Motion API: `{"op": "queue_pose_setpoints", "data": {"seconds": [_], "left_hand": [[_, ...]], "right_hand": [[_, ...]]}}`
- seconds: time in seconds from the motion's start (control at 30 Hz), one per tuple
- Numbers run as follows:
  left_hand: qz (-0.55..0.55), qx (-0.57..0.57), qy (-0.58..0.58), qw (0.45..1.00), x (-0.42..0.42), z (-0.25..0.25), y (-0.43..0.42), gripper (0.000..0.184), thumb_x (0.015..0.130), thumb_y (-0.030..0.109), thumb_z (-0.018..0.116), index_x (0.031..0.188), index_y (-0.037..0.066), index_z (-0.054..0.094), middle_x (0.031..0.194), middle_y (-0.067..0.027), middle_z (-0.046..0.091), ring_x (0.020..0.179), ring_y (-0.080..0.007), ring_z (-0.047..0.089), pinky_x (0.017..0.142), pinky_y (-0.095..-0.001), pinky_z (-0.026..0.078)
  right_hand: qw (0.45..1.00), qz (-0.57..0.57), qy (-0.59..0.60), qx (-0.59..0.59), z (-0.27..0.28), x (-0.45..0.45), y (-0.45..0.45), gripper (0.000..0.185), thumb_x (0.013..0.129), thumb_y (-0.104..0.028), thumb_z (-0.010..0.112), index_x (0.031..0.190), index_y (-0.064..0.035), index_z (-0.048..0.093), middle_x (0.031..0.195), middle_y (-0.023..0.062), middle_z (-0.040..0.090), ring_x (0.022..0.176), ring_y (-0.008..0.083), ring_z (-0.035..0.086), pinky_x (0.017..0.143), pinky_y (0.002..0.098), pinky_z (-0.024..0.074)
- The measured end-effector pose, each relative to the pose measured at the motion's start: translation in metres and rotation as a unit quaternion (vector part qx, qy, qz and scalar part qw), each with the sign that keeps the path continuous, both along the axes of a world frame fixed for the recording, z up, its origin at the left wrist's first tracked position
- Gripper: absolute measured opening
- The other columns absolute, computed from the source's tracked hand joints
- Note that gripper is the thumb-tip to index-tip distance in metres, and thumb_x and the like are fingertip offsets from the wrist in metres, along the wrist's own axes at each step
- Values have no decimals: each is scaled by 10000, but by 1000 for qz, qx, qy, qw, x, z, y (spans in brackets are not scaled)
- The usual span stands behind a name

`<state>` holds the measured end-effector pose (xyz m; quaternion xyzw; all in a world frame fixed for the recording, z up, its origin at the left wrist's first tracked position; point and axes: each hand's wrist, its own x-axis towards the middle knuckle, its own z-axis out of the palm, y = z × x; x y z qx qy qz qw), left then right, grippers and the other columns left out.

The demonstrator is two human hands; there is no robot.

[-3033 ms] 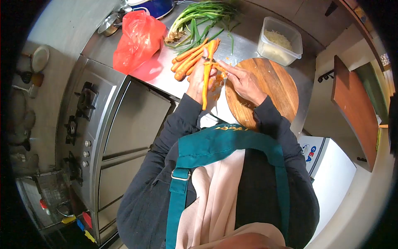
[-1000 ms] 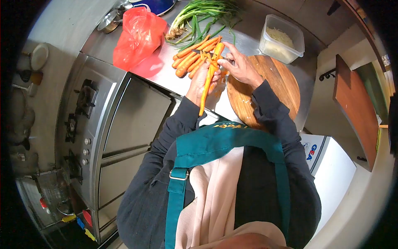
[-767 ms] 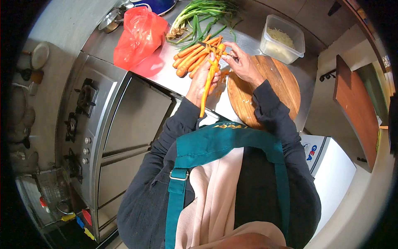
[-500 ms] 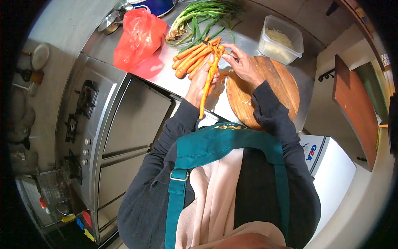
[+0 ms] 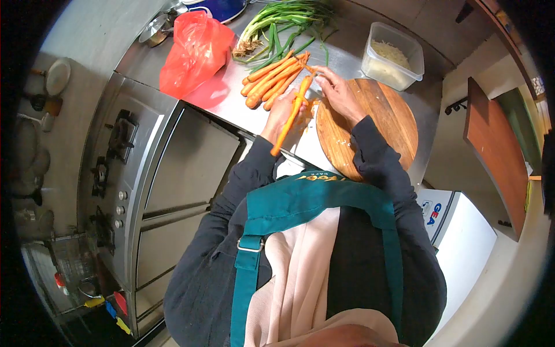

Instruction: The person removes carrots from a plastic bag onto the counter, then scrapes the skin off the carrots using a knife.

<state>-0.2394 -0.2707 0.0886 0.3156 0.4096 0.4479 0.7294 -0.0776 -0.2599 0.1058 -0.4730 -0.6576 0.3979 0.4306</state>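
My left hand (image 5: 279, 115) is closed around a carrot (image 5: 285, 130), held slanting over the front of the counter with its lower end pointing toward me. At the carrot's upper end is my right hand (image 5: 341, 97), its thumb and fingers brought together. Something thin and orange shows at those fingertips; I cannot make out whether it is peel, the carrot's tip or a tool. Just beyond my left hand lies a pile of carrots (image 5: 270, 81). Orange scraps rest on the white surface between my hands. A round wooden board (image 5: 393, 121) lies beneath my right forearm.
Green onions (image 5: 283, 26) lie behind the carrots. A red plastic bag (image 5: 193, 55) stands at the left. At the back right is a clear tub (image 5: 399, 72) with pale shreds inside. A gas stove (image 5: 124, 139) adjoins the counter on the left.
The carrot has turned in my left hand, its lower end shifting left and up. My right hand has moved slightly right and remains by the upper end.
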Motion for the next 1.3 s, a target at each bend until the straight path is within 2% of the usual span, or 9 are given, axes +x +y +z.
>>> {"op": "queue_pose_setpoints", "data": {"seconds": [0.07, 0.17, 0.23, 0.37, 0.57, 0.7, 0.9, 1.23, 1.3], "left_hand": [[23, -81, -58, 995, -6, -12, 10, 306, 918, 341, 457, 912, 48, 547, 616, -17, 499, 431, -60, 420, 345, -169, 317], [-6, -32, -128, 991, -11, -8, 19, 308, 900, 348, 494, 891, 41, 522, 647, -23, 498, 483, -62, 454, 377, -165, 324], [34, -45, -5, 998, -8, 16, 14, 345, 890, 382, 499, 872, 38, 485, 632, -30, 481, 476, -64, 421, 376, -168, 334], [-2, -36, -71, 997, -7, -2, 34, 353, 879, 393, 516, 834, 47, 464, 615, -19, 455, 477, -77, 409, 375, -178, 340], [13, -57, -146, 988, 1, 11, 30, 363, 875, 413, 516, 783, 69, 443, 586, -8, 426, 464, -70, 390, 364, -178, 320], [-51, -37, -135, 989, -3, 12, 31, 394, 879, 449, 487, 772, 73, 437, 551, 0, 405, 449, -65, 374, 361, -179, 308], [5, -15, -207, 978, -3, 15, 21, 335, 874, 379, 534, 819, 55, 466, 635, -22, 461, 530, -86, 455, 428, -188, 389], [66, -46, -157, 984, -8, 15, 17, 304, 870, 357, 550, 849, 56, 508, 667, -27, 499, 544, -90, 489, 445, -198, 409], [-21, -61, -136, 989, -16, 16, 15, 307, 863, 372, 556, 837, 69, 520, 658, -9, 504, 481, -74, 455, 390, -188, 363]], "right_hand": [[998, 6, -69, -2, -1, -1, -11, 332, 911, -215, 435, 1224, -108, 464, 976, 154, 607, 906, 254, 589, 778, 341, 444], [988, 34, -149, 14, -2, -7, -34, 380, 911, -240, 416, 1275, -131, 420, 1012, 190, 595, 924, 316, 583, 790, 378, 441], [981, 76, -172, 52, 0, -15, -55, 410, 900, -264, 419, 1296, -156, 398, 1018, 217, 579, 906, 360, 572, 789, 407, 439], [979, 93, -183, 10, 22, -21, -75, 401, 903, -258, 411, 1294, -168, 407, 1039, 185, 582, 879, 345, 577, 772, 397, 447], [983, 76, -98, 132, 11, -14, -66, 343, 893, -176, 453, 1232, -173, 504, 973, 175, 599, 871, 316, 582, 755, 370, 459], [980, 116, -158, 36, 19, -17, -71, 354, 898, -195, 451, 1249, -226, 489, 875, 144, 597, 799, 294, 580, 729, 358, 459], [969, 60, -188, 146, 5, -15, -54, 387, 890, -178, 457, 1271, -247, 459, 856, 128, 583, 775, 299, 573, 710, 369, 462], [969, 45, -211, 124, 2, -14, -42, 385, 887, -194, 464, 1268, -240, 463, 825, 127, 567, 762, 308, 564, 705, 371, 460], [970, 13, -183, 159, -4, -12, -36, 383, 892, -183, 450, 1273, -223, 459, 895, 148, 595, 805, 320, 577, 733, 368, 459]]}}
